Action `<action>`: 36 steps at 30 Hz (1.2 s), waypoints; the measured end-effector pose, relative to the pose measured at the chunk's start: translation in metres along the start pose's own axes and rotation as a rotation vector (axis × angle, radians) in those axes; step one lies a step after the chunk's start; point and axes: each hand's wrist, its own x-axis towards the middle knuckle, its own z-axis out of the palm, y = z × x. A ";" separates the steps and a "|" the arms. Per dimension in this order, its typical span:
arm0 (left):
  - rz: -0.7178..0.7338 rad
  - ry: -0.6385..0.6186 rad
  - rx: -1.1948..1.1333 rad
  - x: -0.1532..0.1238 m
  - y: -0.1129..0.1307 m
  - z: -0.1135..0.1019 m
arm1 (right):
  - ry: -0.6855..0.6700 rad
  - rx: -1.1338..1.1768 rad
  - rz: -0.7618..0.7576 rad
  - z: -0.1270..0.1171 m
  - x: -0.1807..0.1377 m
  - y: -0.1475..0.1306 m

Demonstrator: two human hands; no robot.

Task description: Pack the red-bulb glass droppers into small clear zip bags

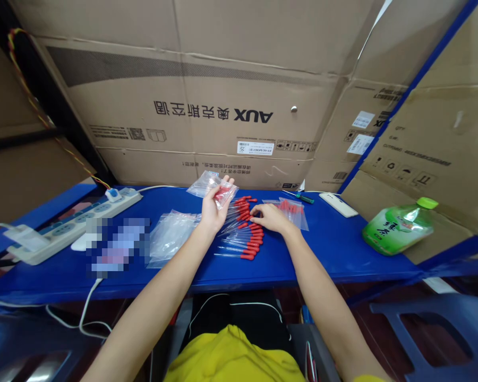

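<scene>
My left hand (213,207) is raised palm up over the table, its fingers curled around a small transparent zip bag (225,195) with something red inside. Thin transparent droppers (242,240) with red bulbs lie fanned out between my hands, bulbs toward the right. At the right edge of this fan, my right hand (274,217) has its fingers bent and pinched at a red bulb; the fingertips partly hide it. Just beyond that hand lies a filled bag (297,210) with several red bulbs showing. A stack of flat transparent bags (171,236) lies left of my left forearm.
Another transparent bag (201,184) lies behind my left hand. A green-handled screwdriver (304,198), a white flat device (338,205) and a green tea bottle (396,229) are on the right. On the left are a power strip (79,223) and a blurred phone (121,246). Cardboard (207,85) walls the back.
</scene>
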 end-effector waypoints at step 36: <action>-0.098 -0.053 0.021 -0.009 -0.011 0.003 | 0.755 0.152 -0.340 0.014 0.001 -0.042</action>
